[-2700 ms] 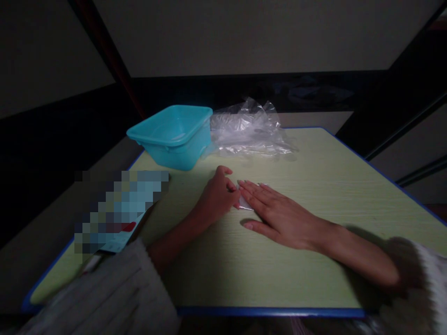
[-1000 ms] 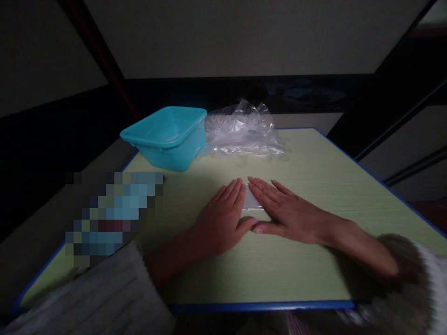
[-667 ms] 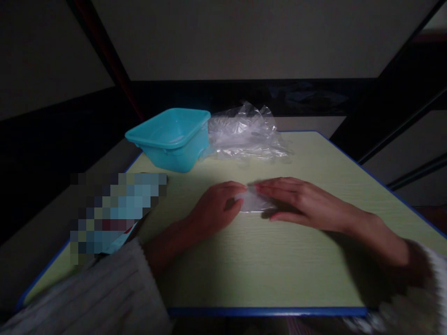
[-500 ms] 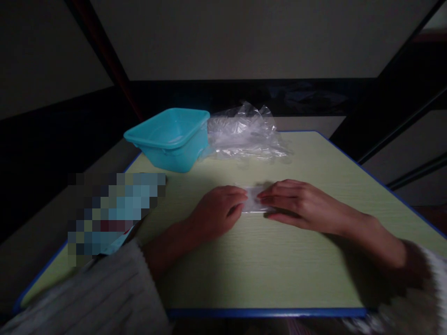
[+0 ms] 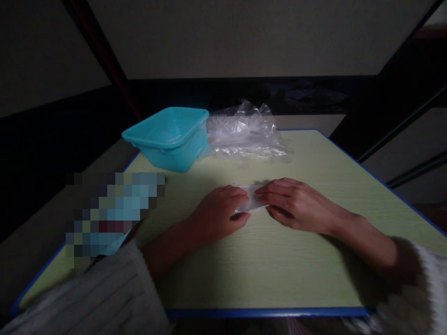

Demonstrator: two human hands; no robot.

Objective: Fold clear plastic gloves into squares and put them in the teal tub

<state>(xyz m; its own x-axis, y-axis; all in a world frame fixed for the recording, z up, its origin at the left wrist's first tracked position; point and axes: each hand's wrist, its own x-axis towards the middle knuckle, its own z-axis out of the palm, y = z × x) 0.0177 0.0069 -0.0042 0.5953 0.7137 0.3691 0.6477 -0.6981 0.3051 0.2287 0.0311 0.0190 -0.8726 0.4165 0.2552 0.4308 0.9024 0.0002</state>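
A small, flat piece of clear plastic point(image 5: 256, 199), perhaps a folded bag, is between my two hands near the middle of the table. Its left end is in my left hand point(image 5: 221, 211), with the fingers on top and the thumb at the near edge. My right hand point(image 5: 291, 202) grips the other end, its fingers bent over the plastic and its thumb below. The near edge of the plastic looks slightly lifted. My fingers cover both ends of it.
A turquoise plastic basin point(image 5: 174, 144) stands at the back left. Beside it lies a crumpled heap of clear plastic bags point(image 5: 244, 132). A blurred-out flat object point(image 5: 122, 214) rests by my left forearm. The pale table point(image 5: 265, 270) has a blue edge.
My left thumb has moved down and right, under the near edge of the plastic. My right hand has shifted slightly left, its thumb drawn in. The near edge of the plastic now slants.
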